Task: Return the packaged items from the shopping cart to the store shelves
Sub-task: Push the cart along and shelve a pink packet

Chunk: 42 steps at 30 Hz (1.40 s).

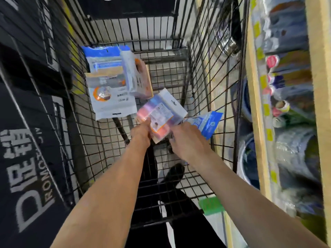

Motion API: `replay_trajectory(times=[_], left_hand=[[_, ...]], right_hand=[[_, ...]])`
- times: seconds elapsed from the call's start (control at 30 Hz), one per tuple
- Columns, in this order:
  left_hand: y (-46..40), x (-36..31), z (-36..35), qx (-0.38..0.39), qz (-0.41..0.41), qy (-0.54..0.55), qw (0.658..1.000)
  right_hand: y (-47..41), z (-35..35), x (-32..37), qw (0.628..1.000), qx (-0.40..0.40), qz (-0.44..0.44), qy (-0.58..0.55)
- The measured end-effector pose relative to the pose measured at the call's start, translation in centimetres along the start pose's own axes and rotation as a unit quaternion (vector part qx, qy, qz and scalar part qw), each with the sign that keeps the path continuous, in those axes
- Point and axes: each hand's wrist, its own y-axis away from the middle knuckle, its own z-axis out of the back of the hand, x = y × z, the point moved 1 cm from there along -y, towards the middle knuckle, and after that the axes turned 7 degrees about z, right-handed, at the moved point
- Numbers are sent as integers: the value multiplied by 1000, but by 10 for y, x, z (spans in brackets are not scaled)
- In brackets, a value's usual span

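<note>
- Pickup step, I judge: my left hand (141, 131) grips a pink-and-white packet (161, 115) above the cart (206, 72) floor.
- My right hand (186, 138) pinches a blue packet (207, 123).
- Next I'd lift both toward the shelves (254, 104) on the right.

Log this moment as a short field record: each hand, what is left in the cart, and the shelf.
left hand: grips pink-orange packet
right hand: holds blue-white packet
cart: wire basket, three packets lying at its far end
remaining packets: blue-topped packet, white packet with orange circle, upright white-orange packet
shelf: on the right, stocked, blurred
</note>
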Motion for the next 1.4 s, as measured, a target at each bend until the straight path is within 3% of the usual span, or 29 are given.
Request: replay_trajectory(times=[0.1, 0.2, 0.3, 0.4, 0.47, 0.53, 0.6, 0.67, 0.7, 0.73, 0.77, 0.83, 0.87, 0.9, 0.97, 1.1, 1.2, 1.4], left_hand=[[-37, 10, -1, -37, 0, -38, 999], [7, 7, -6, -127, -45, -90, 987], [54, 6, -18, -86, -106, -56, 989], [95, -1, -26, 35, -269, -144, 952], [113, -11, -25, 93, -398, -262, 874], [126, -19, -24, 82, -547, -413, 723], [139, -30, -23, 76, -660, -473, 579], [147, -51, -19, 126, -718, -477, 491], [149, -63, -15, 152, -717, -484, 478], [147, -73, -12, 158, -696, -487, 503], [145, -83, -8, 126, -658, -475, 571], [134, -104, -2, -22, -537, -372, 756], [120, -114, 1, -96, -455, -314, 828], [109, -122, 2, -131, -365, -268, 882], [90, -135, -8, -97, -242, -210, 942], [61, -146, -36, -85, -210, -179, 957], [54, -149, -44, -129, -204, -176, 954], [114, -152, -37, -116, -377, -230, 890]], right_hand=[[-1, -5, -7, 999, -12, -16, -41], [-2, -12, -13, 997, -31, -15, -64], [-7, -14, -19, 984, -97, -33, -145], [-8, 4, -17, 919, -168, -123, -335], [-14, 18, -13, 839, -166, -194, -480], [-25, 30, -15, 703, -151, -297, -629], [-33, 40, -20, 587, -142, -348, -717], [-38, 47, -26, 571, -134, -366, -722], [-39, 47, -30, 586, -138, -373, -706], [-40, 47, -33, 599, -145, -373, -693], [-41, 46, -35, 618, -155, -367, -678], [-41, 46, -34, 637, -176, -341, -668], [-40, 47, -32, 639, -192, -325, -670], [-39, 48, -30, 646, -209, -308, -667], [-34, 51, -25, 673, -238, -275, -644], [-21, 59, -17, 760, -281, -201, -550], [-11, 67, -15, 777, -285, -171, -534], [6, 76, -17, 773, -301, -154, -537]])
